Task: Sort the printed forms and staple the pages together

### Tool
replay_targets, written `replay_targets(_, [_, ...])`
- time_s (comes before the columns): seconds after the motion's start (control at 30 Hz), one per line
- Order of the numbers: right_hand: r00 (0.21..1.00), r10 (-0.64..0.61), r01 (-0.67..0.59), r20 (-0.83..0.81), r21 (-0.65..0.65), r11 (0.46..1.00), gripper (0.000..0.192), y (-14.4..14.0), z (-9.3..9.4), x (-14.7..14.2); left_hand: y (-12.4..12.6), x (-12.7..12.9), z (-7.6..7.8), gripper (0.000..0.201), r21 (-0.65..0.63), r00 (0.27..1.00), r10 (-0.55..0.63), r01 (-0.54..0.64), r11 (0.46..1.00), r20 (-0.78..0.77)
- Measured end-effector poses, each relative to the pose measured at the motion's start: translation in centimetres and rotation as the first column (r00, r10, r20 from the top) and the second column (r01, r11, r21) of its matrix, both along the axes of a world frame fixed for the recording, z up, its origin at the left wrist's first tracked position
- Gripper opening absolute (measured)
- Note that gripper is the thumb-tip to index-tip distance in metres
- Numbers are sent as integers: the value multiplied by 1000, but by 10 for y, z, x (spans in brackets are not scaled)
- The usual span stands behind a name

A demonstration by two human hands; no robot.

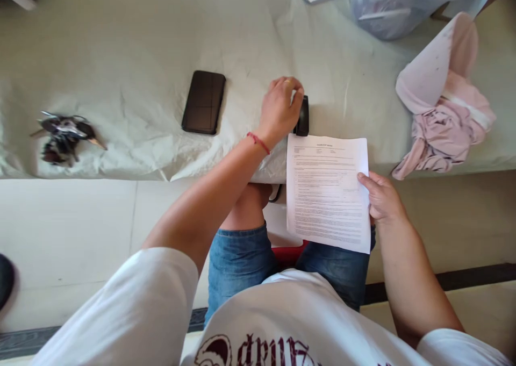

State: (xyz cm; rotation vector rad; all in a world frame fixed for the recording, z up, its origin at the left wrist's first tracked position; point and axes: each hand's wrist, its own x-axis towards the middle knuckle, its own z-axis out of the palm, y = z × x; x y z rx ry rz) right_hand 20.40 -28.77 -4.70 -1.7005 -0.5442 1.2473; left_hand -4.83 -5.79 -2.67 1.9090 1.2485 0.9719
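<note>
Pinches paper by its right edge between right hand's thumb and fingers, over lap and table's near edge, likely to steady it without covering much. Curls left hand beside black object at paper's far edge, perhaps for control; cannot tell whether grasping or merely touching.

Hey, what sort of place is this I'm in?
Likely a room in a home, though too little shows to be sure: a loosely covered table, a crumpled pink cloth lying on it, and a pale tiled floor.
</note>
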Motion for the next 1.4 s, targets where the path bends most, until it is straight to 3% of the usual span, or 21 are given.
replay_targets(0.07, [1000,-7,7,-7,4,1000,66,-1,1,-1,13,10,-1,24,-25,995,-81,80,996,-50])
replay_targets(0.17, [1000,-3,3,-15,3,1000,68,-1,2,0,13,10,-6,36,-149,979,-204,198,969,-23])
replay_targets(0.37, [999,32,-32,-18,4,999,67,-2,-1,3,-6,-24,-15,45,-201,948,-292,313,928,126])
replay_targets(0.53, [999,38,-38,-19,6,999,67,-5,-3,2,-10,-40,-14,71,-202,924,-357,379,903,135])
replay_targets(0.77, [1000,25,-25,-10,14,1000,68,-5,-3,-1,-12,-38,-16,60,-220,916,-371,397,891,152])
replay_targets(1.07, [1000,-4,4,-19,27,1000,66,-7,-3,1,-13,-36,-7,64,-301,911,-398,412,860,108])
replay_targets(1.4, [1000,-4,4,-18,19,1000,64,-6,-3,1,-8,-36,11,75,-344,871,-453,373,862,-190])
